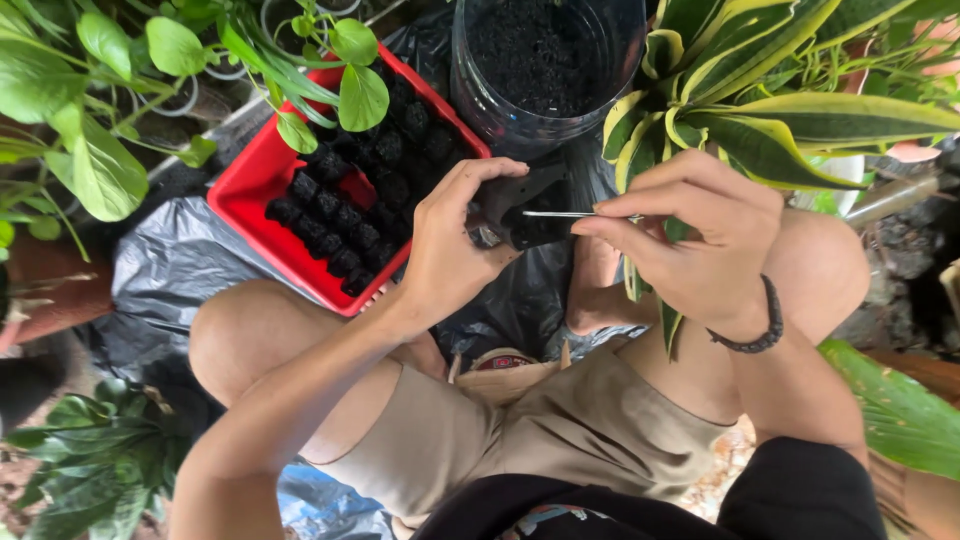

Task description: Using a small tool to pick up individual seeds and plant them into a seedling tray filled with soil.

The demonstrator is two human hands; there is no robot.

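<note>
My left hand [452, 240] grips a small black plastic seedling bag [520, 208] filled with dark soil, held above my knees. With the fingers of my right hand [690, 235] I pinch a thin metal tool [570, 213], perhaps tweezers, whose tip points left into the bag's mouth. A dark bead bracelet [752, 338] circles my right wrist. I am squatting in beige shorts [560, 425].
A red tray [262, 170] holding several filled black bags [345, 215] lies on black plastic sheeting [170, 265] at the upper left. A clear container of dark soil [545, 55] stands behind my hands. Green leafy plants [90, 150] crowd the left; a striped yellow-green plant [760, 110] is right.
</note>
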